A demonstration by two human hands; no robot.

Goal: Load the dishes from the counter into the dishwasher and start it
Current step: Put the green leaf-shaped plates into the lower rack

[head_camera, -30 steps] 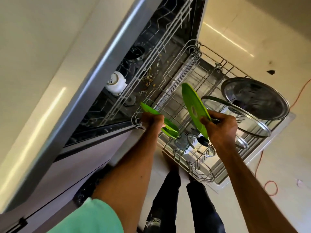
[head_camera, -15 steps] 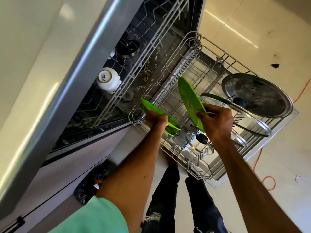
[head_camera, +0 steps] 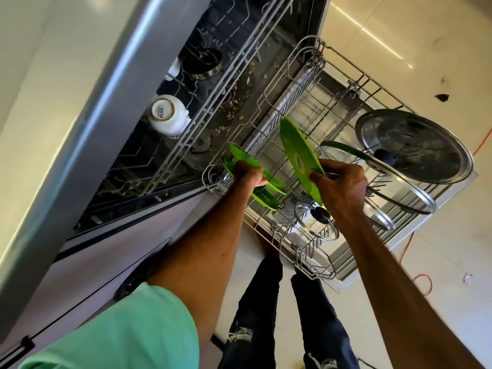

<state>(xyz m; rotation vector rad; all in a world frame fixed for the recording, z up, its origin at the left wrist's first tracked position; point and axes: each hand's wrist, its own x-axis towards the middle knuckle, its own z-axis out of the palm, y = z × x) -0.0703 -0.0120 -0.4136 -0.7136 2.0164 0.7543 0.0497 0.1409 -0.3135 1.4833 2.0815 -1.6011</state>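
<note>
The dishwasher's lower wire rack (head_camera: 314,265) is pulled out over the open door. My right hand (head_camera: 339,185) grips the edge of a green plate (head_camera: 298,150) held on edge among the rack's tines. My left hand (head_camera: 247,173) holds two green plates (head_camera: 266,197) at the rack's near left corner. A small glass lid with a black knob (head_camera: 318,219) lies in the rack below the plates. A large glass lid (head_camera: 383,182) and a steel lid (head_camera: 415,145) stand at the rack's right side.
The upper rack (head_camera: 213,83) inside the dishwasher carries an upturned white cup (head_camera: 167,115) and a steel bowl (head_camera: 202,62). Food scraps lie on the tub floor (head_camera: 234,105). My legs (head_camera: 266,302) stand beside the door. An orange cable (head_camera: 407,251) runs over the tiled floor at right.
The view has shifted slightly. Both hands stay on their plates; the left hand's plates sit a little deeper at the rack's corner, and the right plate leans closer among the tines.
</note>
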